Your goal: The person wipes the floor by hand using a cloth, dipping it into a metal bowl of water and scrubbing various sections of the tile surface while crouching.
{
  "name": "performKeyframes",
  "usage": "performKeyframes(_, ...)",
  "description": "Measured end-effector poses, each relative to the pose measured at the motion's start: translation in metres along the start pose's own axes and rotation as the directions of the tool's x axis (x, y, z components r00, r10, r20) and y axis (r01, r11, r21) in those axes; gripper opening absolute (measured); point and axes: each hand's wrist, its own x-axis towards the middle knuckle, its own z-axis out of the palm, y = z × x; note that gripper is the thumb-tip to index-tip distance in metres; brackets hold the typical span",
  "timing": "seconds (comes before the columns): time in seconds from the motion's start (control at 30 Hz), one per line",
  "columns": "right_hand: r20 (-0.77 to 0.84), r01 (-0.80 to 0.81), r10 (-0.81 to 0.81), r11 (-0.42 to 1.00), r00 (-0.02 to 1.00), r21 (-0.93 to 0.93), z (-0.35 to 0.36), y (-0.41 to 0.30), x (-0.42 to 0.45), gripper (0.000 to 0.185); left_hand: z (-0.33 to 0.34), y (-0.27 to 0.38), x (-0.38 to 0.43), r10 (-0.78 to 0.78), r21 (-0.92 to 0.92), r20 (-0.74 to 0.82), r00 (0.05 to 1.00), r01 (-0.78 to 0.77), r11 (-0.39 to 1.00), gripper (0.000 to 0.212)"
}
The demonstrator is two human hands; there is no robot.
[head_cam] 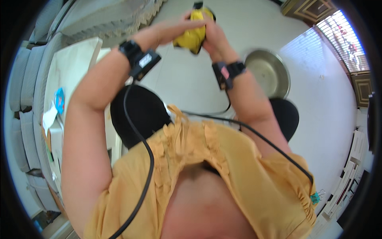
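Note:
A yellow item with black parts (191, 38), too blurred to name, is held up between both hands at the top of the head view. My left hand (183, 25) lies across its upper part, with the fingers over the yellow surface. My right hand (213, 34) grips it from the right side. Each wrist wears a black strap with a small box and a cable. Below and to the right of the held item, a round metal basin (265, 71) stands on the floor beside my right forearm; its visible inside shows no contents.
At left, a marble-patterned table (71, 59) carries a blue packet (59, 100) and a white tissue (49, 117). A grey sofa (25, 77) stands beyond it. Black cables run from the wrists across my body. White-fronted furniture (343, 179) lines the right edge.

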Motion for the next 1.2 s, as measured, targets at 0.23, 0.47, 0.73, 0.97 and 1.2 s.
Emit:
performKeyframes(0.23,0.222,0.081,-0.108,0.989,0.969,0.126,0.04,-0.043,-0.031,0.085,0.006,0.074,-0.052,0.026,-0.003,-0.284,0.958,-0.027,1.0,0.015)
performKeyframes(0.47,-0.529,0.101,-0.246,0.952,0.813,-0.287,-0.131,-0.043,-0.039,0.049,-0.091,-0.058,-0.127,-0.223,0.057,-0.337,0.914,0.257,0.965,0.038)
performKeyframes(0.73,-0.716,-0.377,0.028,0.864,0.697,-0.333,-0.216,0.047,-0.052,0.041,-0.037,-0.357,-0.207,-0.653,-0.512,-0.603,0.458,0.406,0.757,0.035)
performKeyframes(0.97,-0.709,-0.628,0.228,0.684,0.667,-0.371,-0.225,0.086,-0.039,0.039,0.003,-0.493,-0.229,-0.711,-0.644,-0.696,-0.097,0.521,0.559,0.082)
performKeyframes(1.2,-0.63,-0.748,0.403,0.387,0.663,-0.54,-0.236,0.11,-0.014,0.039,0.014,-0.493,-0.212,-0.469,0.089,-0.845,0.258,0.932,0.353,0.103)
